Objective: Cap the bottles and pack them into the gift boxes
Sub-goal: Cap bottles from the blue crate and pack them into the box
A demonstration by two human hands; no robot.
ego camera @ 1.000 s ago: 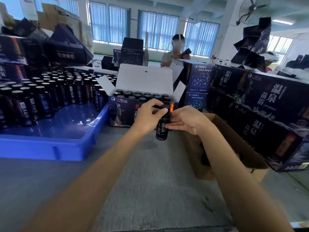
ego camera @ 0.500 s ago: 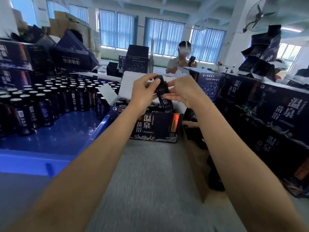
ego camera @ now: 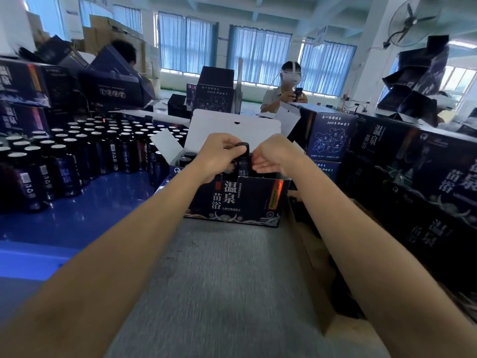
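Observation:
A dark capped bottle (ego camera: 243, 165) stands upright in the open gift box (ego camera: 237, 200), its lower part below the front wall. My left hand (ego camera: 218, 155) grips the bottle's black cap from the left. Just right of the bottle's neck is my right hand (ego camera: 275, 157), its fingers curled toward it; I cannot tell whether they touch it. More capped bottles (ego camera: 186, 159) show in the box's left side. The box's white lid flap (ego camera: 232, 130) stands raised behind my hands.
A blue tray (ego camera: 77, 220) at left carries several uncapped dark bottles (ego camera: 64, 161). Stacked dark gift boxes (ego camera: 426, 182) fill the right side, with a brown carton (ego camera: 317, 267) below them. Grey table surface (ego camera: 219, 293) lies in front. A person sits beyond the box.
The bottle came up from in front of the box, over its front wall, and now stands lowered into it. Both hands moved with it.

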